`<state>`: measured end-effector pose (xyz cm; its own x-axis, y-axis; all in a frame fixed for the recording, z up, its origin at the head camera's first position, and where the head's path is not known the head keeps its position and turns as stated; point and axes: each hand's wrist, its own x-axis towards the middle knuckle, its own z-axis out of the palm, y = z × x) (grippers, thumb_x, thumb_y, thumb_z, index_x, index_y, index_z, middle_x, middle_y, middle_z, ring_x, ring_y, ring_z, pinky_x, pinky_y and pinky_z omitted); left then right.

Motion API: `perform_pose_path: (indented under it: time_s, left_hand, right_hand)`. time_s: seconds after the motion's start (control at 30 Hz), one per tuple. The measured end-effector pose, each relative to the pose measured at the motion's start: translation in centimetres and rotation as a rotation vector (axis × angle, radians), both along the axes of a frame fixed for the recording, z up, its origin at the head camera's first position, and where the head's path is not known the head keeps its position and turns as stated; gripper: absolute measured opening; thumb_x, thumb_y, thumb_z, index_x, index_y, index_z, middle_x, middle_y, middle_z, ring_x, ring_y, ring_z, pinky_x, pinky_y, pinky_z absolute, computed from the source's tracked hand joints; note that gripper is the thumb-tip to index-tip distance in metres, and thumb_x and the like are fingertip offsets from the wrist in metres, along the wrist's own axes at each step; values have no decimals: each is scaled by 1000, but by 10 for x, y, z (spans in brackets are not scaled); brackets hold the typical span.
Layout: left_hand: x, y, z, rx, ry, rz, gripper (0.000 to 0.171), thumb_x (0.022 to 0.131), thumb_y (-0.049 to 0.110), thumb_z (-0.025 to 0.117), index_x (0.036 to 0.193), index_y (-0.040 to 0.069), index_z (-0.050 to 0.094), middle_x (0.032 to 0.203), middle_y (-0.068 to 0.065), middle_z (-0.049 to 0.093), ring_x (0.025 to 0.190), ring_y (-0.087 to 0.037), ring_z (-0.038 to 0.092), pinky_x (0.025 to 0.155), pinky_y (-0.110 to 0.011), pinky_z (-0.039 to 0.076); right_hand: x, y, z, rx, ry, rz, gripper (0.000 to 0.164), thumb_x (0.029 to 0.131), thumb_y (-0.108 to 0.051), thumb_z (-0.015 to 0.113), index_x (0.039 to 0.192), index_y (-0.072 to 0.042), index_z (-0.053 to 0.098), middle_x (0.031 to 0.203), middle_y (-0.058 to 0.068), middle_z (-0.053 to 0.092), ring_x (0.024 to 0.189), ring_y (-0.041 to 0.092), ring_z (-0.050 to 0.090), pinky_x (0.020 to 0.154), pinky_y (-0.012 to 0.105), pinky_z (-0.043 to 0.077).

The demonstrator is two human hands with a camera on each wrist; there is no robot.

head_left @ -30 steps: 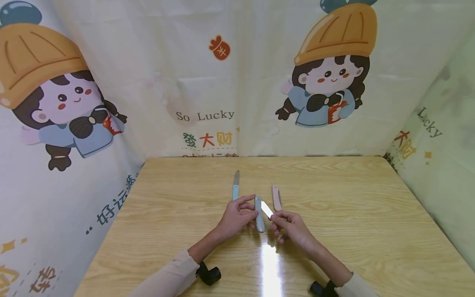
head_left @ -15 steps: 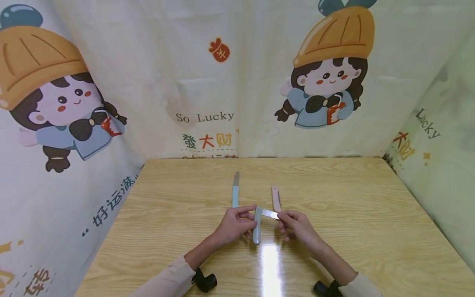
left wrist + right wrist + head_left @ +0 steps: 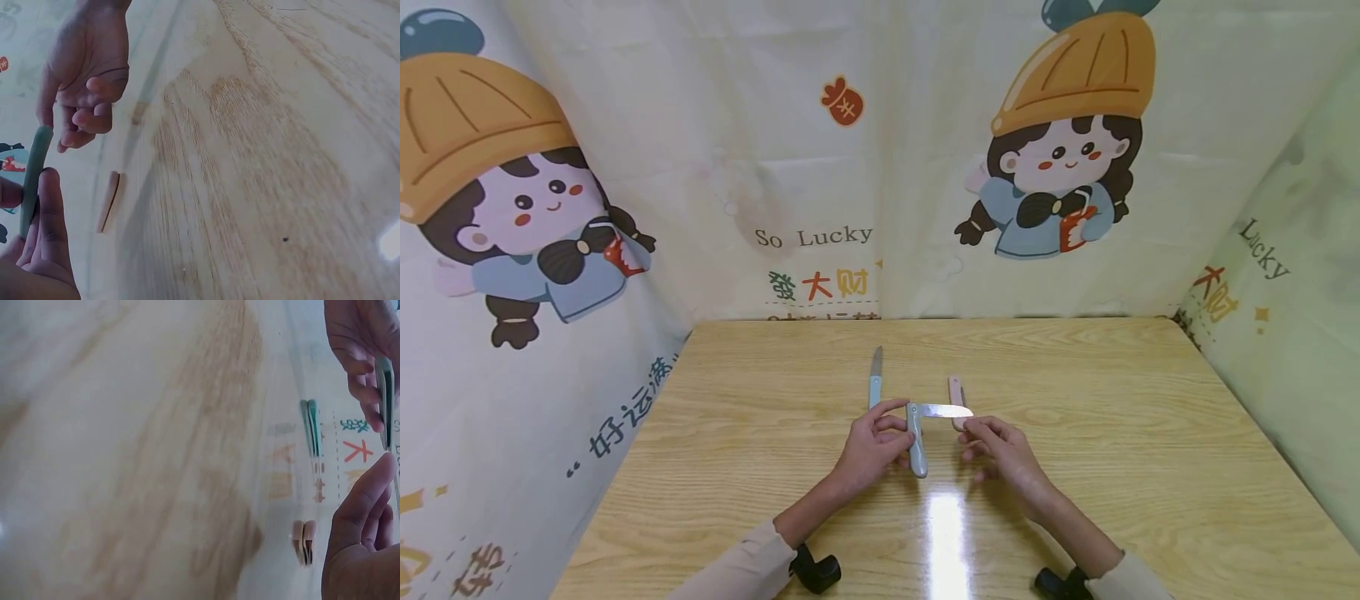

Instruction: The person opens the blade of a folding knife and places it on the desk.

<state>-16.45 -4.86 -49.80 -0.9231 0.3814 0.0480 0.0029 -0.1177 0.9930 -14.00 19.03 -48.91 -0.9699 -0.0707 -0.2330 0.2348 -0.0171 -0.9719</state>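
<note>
My left hand (image 3: 868,450) grips a grey-green folding knife (image 3: 917,450) by its handle, above the table. The blade stands out to the right, about square to the handle. Just below the blade tip are the fingertips of my right hand (image 3: 1011,458); they look loosely bent, and whether they touch the blade is hard to tell. Behind the left hand lies a light blue folding knife (image 3: 876,390) with its blade out, its near end hidden by the fingers. A pink folding knife (image 3: 955,390) lies folded behind the right hand, partly covered by the blade and fingers.
The wooden table (image 3: 1075,383) reaches back to a printed curtain (image 3: 925,167), which also hangs along both sides. Glare (image 3: 946,533) shines on the table in front of the hands. A black wrist camera (image 3: 816,571) sits under the left wrist.
The blade has swung outward from a narrow angle to about square with the handle. My right fingers, earlier pinching the blade, now sit just below its tip. The knife has shifted slightly left.
</note>
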Motion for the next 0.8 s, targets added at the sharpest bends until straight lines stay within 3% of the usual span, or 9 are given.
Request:
perform_pose_path:
  time_s: [0.27, 0.4, 0.53, 0.67, 0.8]
  left_hand:
    - [5, 6, 0, 61, -45, 45, 60, 93, -9, 67, 146, -9, 39, 107, -20, 67, 87, -22, 72, 71, -37, 60]
    - [6, 12, 2, 92, -45, 100, 57, 92, -10, 68, 140, -9, 39, 105, -20, 68, 84, -24, 73, 74, -43, 60]
    - [6, 15, 4, 91, -41, 135, 50, 91, -9, 70, 130, -6, 40, 100, -18, 69, 81, -24, 72, 75, -48, 59]
    - [5, 15, 5, 70, -55, 148, 43, 92, -8, 69, 122, -3, 40, 101, -18, 70, 84, -27, 71, 74, -50, 59]
    - [4, 12, 4, 62, -70, 128, 45, 94, -5, 68, 127, -6, 36, 104, -20, 70, 85, -29, 71, 73, -46, 60]
  right_hand:
    - [4, -4, -1, 6, 8, 93, 49, 105, -31, 58, 129, 11, 59, 110, 14, 66, 92, 23, 65, 63, 29, 56]
    - [9, -11, -1, -3, -8, 208, 50, 104, -33, 60, 130, 9, 59, 110, 13, 67, 91, 22, 66, 64, 28, 57]
    - [13, -18, 1, -21, 25, 306, 44, 102, -24, 66, 129, 9, 56, 105, 16, 68, 84, 22, 67, 61, 28, 57]
    - [12, -19, 2, -15, 61, 313, 42, 98, -19, 70, 128, 8, 57, 101, 19, 68, 80, 20, 65, 58, 26, 56]
    - [10, -16, 0, 25, 60, 307, 41, 98, -23, 70, 129, 4, 60, 104, 21, 67, 82, 21, 63, 59, 25, 54]
